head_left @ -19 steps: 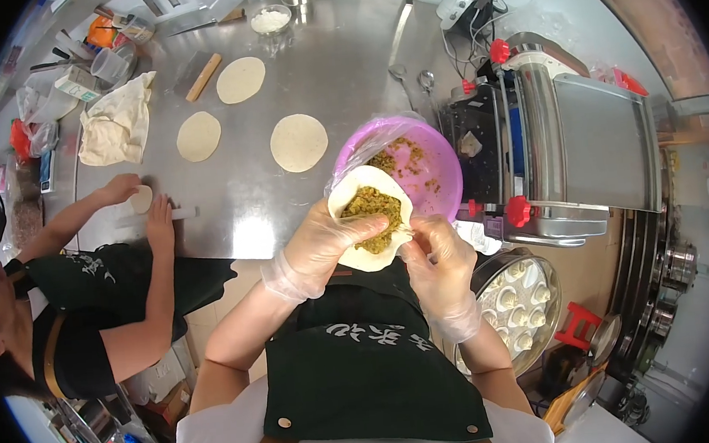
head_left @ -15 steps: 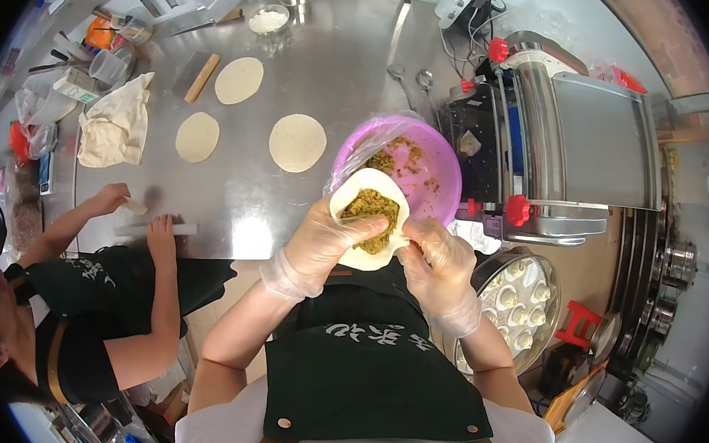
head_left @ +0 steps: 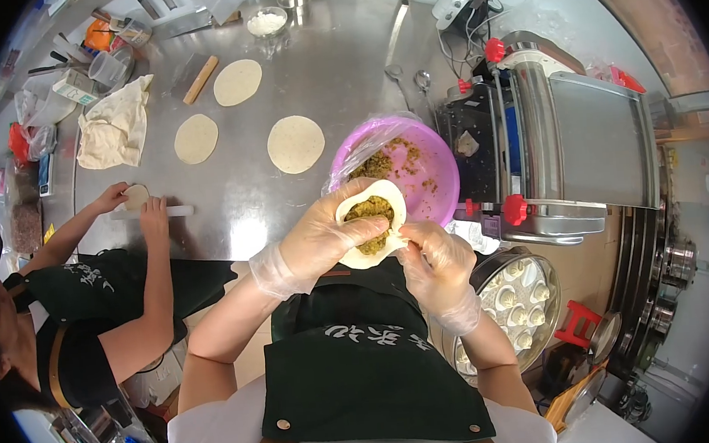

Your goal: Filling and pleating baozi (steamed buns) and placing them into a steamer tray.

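A round dough wrapper [head_left: 391, 192] with a mound of chopped green-brown filling [head_left: 368, 212] rests in my gloved left hand [head_left: 316, 234], whose thumb presses on the filling. My gloved right hand [head_left: 439, 258] pinches the wrapper's right edge, where the dough is gathered in small folds. Both hands wear clear plastic gloves. Just beyond them sits a pink bowl [head_left: 442, 169] with more filling inside and plastic film over its left side. Three flat dough rounds [head_left: 296, 144] lie on the steel table to the left.
A steamer tray [head_left: 551, 323] of pleated buns stands at my lower right. On the right is a dough-rolling machine [head_left: 564, 138] with red knobs. At left, a co-worker's hands [head_left: 154, 216] work a small dough round with a rolling pin [head_left: 175, 211]. Two spoons [head_left: 423, 83] lie behind the bowl.
The wrapper is drawn up more closely around the filling, with its opening narrower. Further left, the co-worker's hands have come closer together at the rolling pin, and the small dough round shows flatter.
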`<state>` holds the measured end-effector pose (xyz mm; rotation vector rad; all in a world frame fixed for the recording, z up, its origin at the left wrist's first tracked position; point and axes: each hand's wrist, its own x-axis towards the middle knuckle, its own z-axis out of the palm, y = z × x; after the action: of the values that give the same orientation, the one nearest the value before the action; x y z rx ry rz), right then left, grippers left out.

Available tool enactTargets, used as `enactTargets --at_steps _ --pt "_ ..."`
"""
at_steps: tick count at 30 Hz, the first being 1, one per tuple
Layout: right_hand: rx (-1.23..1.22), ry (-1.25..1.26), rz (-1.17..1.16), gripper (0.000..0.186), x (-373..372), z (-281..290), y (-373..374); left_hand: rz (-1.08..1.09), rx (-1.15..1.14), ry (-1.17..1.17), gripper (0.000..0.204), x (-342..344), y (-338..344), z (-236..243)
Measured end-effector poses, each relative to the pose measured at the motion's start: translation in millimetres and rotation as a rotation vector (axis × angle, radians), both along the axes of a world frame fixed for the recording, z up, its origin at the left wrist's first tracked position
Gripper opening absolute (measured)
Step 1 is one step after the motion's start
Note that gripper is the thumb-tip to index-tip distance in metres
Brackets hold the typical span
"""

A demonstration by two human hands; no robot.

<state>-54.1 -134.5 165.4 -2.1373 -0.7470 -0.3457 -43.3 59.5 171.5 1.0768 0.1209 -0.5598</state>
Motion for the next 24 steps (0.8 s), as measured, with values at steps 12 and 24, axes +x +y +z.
enactTargets --at_steps 12,24 --pt "0.029 0.061 0.011 0.031 -2.8 5.7 0.5 -0.154 0.087 -0.079 0.038 4.6 5.0 8.6" --pt "0.158 0.367 -0.085 0.027 -6.2 4.1 3.0 -0.143 0.173 -0.138 0.029 1.3 2.7 9.5"
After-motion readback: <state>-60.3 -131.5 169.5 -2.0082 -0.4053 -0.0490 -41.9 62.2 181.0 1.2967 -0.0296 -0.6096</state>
